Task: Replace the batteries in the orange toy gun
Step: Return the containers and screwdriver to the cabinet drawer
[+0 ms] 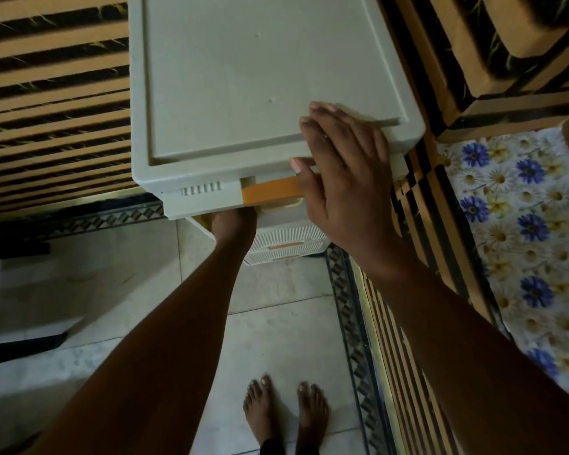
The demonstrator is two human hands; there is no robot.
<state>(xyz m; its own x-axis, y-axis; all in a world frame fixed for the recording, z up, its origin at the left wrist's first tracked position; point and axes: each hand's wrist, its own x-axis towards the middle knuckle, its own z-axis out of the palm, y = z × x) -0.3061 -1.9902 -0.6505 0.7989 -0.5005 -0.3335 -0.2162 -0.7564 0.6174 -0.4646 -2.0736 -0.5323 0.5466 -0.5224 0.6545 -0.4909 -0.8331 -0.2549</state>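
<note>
I look straight down on a pale grey plastic drawer cabinet (243,77). Its top drawer (204,197) has an orange handle (271,191) and sticks out a little at the front. My right hand (345,178) lies flat on the cabinet's front right corner, fingers spread, thumb over the handle's right end. My left hand (234,224) reaches in under the top drawer, and its fingers are hidden there. Lower drawers (286,246) with orange handles show beneath. No toy gun or batteries are in sight.
A tan and black striped sofa (53,110) stands to the left and another one (493,60) to the right, close against the cabinet. A blue-flowered cloth (523,231) lies at the right. My bare feet (284,418) stand on the pale tiled floor (96,290).
</note>
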